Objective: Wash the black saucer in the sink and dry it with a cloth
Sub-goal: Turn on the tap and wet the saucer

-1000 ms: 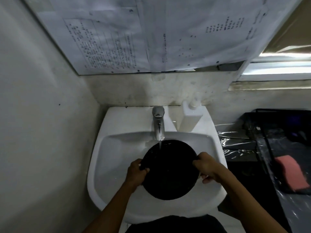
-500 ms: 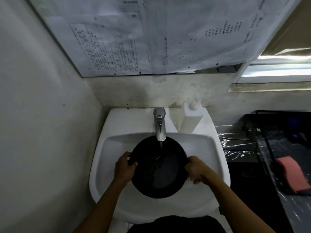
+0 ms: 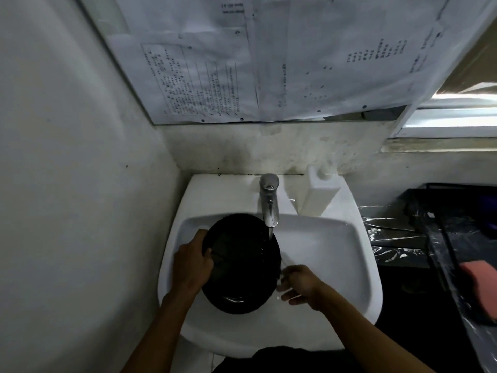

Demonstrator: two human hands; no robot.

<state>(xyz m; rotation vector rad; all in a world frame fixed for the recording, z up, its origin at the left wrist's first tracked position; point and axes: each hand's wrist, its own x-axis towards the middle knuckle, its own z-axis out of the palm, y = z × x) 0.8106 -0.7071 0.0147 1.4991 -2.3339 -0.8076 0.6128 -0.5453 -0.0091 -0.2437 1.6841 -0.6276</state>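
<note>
We hold the black saucer point(image 3: 239, 267) low in the white sink point(image 3: 322, 246), its right edge under the thin stream from the tap point(image 3: 269, 200), so water runs across the face and drains into the basin. Our left hand point(image 3: 192, 265) grips the left rim, thumb curled over the edge, carrying the weight alone. Our right hand point(image 3: 298, 285) sits just beside the right rim, fingers loosely spread, holding nothing we can see. Half a second ago both hands gripped the rim and the saucer sat centred under the tap; it has since shifted left.
</note>
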